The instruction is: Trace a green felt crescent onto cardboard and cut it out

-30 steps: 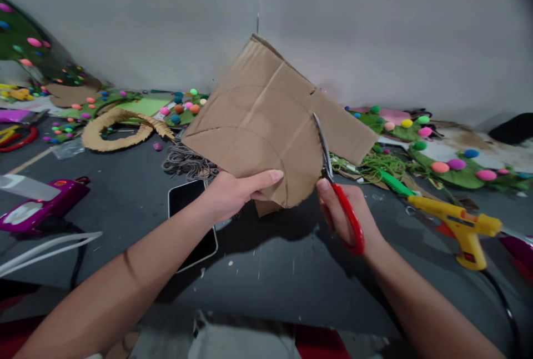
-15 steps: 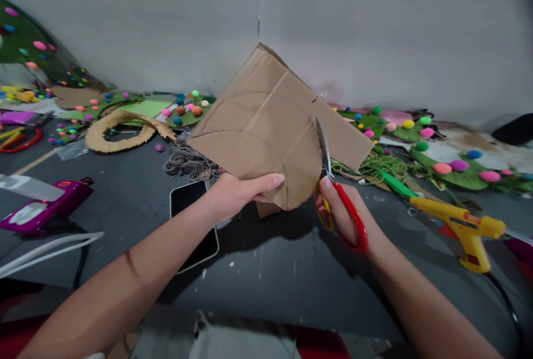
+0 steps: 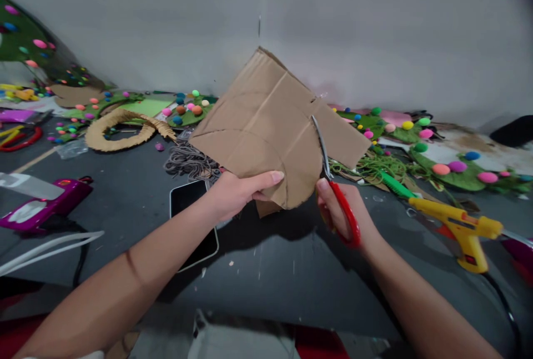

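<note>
My left hand [image 3: 245, 192] pinches the lower edge of a brown piece of cardboard [image 3: 262, 120], thumb on top and fingers beneath. Curved pencil lines run over the cardboard, and its lower right edge is cut round. My right hand [image 3: 343, 209] grips scissors [image 3: 347, 214] with a red handle. Their blades lie along the cardboard's right side, in a cut that parts the round piece from a flap on the right. The lower blade is hidden behind the cardboard.
Under my left forearm lies a phone [image 3: 194, 225]. At left are a purple glue gun [image 3: 50, 206], a cardboard ring [image 3: 120, 131] and grey cord [image 3: 191, 159]. A yellow glue gun [image 3: 462, 228] lies at right, near green yarn [image 3: 383, 167] and leaf shapes with pompoms [image 3: 449, 170].
The scissors' handles have come closer together and my right hand has shifted slightly left. The blade tip sits a little further left on the cardboard. My left hand keeps its hold.
</note>
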### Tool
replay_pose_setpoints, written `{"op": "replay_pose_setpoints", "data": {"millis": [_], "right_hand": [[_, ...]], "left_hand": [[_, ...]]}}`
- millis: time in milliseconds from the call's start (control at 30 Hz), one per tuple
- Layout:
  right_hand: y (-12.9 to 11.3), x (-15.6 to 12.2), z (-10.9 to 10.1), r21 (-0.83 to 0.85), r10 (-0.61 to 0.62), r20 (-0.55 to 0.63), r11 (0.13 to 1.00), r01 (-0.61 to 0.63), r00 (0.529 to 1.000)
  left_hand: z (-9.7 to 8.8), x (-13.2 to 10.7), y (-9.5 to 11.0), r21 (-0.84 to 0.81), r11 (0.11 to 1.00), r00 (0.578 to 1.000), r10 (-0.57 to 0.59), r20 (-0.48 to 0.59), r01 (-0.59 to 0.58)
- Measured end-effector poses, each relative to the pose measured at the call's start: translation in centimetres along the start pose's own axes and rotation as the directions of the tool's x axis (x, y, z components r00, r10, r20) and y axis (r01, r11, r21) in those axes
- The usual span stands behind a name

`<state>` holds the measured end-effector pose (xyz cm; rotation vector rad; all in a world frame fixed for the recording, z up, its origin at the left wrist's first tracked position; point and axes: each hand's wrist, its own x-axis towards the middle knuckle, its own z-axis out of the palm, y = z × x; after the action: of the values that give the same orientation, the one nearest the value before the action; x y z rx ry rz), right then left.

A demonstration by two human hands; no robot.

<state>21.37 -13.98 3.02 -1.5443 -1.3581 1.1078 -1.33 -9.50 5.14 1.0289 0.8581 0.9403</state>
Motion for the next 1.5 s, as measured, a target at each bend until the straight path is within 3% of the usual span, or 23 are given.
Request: {"op": "replay_pose_setpoints", "data": {"millis": [200, 333, 400, 500, 567, 667, 733, 900, 1033, 1167, 1233, 1367, 1433, 1500], "right_hand": [[0.4, -0.2, 0.4, 0.207, 0.069, 0.232, 0.971, -0.118, 0.970], [0.9, -0.8, 0.7, 0.136, 0.021, 0.385, 0.988, -0.079, 0.923], [1.0, -0.8, 0.3, 0.070, -0.025, 0.396, 0.998, -0.003, 0.918], [0.9, -0.1, -1.1, -0.059, -0.035, 0.257, 0.997, 0.052, 0.966], [1.0, 0.8, -2.3, -0.126, -0.044, 0.107, 0.990, 0.058, 0.993], [1.3, 2.0, -3.7, -0.126, -0.063, -0.120, 0.991, 0.048, 0.991], [1.6, 2.5, -4.0, -0.058, -0.066, -0.172, 0.997, 0.057, 0.983], [1.4, 2.4, -2.8, 0.225, -0.087, -0.065, 0.969, 0.100, 0.994], [0.4, 1.9, -1.5, 0.366, -0.066, -0.005, 0.928, 0.063, 0.998], [-0.2, 1.8, -1.1, 0.473, 0.017, -0.108, 0.880, 0.036, 0.994], [-0.1, 1.9, -1.1, 0.531, 0.089, -0.173, 0.847, 0.017, 0.981], [0.4, 2.3, -1.0, 0.609, 0.131, -0.322, 0.787, 0.099, 0.938], [0.5, 2.4, -0.9, 0.613, 0.119, -0.370, 0.776, 0.147, 0.921], [0.4, 2.3, -0.9, 0.592, 0.078, -0.386, 0.785, 0.181, 0.919]], "left_hand": [[-0.6, 0.9, 0.8, -0.014, 0.984, 0.964, 0.173, -0.200, -0.179], [-2.5, 1.7, 2.8, 0.013, 0.966, 0.880, 0.241, -0.409, -0.258], [-4.0, 1.8, 3.9, 0.052, 0.964, 0.880, 0.259, -0.398, -0.261], [-6.6, 1.9, 5.0, 0.159, 0.953, 0.895, 0.299, -0.330, -0.259], [-8.3, 2.0, 5.4, 0.221, 0.954, 0.930, 0.256, -0.265, -0.200], [-10.1, 2.2, 5.4, 0.281, 0.947, 0.971, 0.199, -0.134, -0.156], [-10.5, 2.3, 5.1, 0.296, 0.947, 0.987, 0.151, -0.060, -0.127], [-8.7, 2.2, 4.3, 0.319, 0.947, 0.990, -0.078, 0.118, 0.037], [-7.2, 2.3, 3.8, 0.278, 0.958, 0.990, -0.098, 0.098, 0.068], [-6.4, 2.8, 3.4, 0.063, 0.996, 0.998, 0.064, 0.027, -0.066], [-5.7, 2.8, 3.1, -0.040, 0.995, 0.993, 0.096, 0.066, -0.093], [-3.5, 2.0, 1.8, 0.047, 0.995, 0.970, -0.095, 0.222, 0.087], [-2.5, 1.7, 0.9, 0.116, 0.988, 0.968, -0.124, 0.220, 0.100], [-2.0, 1.7, 0.3, 0.120, 0.992, 0.986, -0.069, 0.154, 0.051]]}}
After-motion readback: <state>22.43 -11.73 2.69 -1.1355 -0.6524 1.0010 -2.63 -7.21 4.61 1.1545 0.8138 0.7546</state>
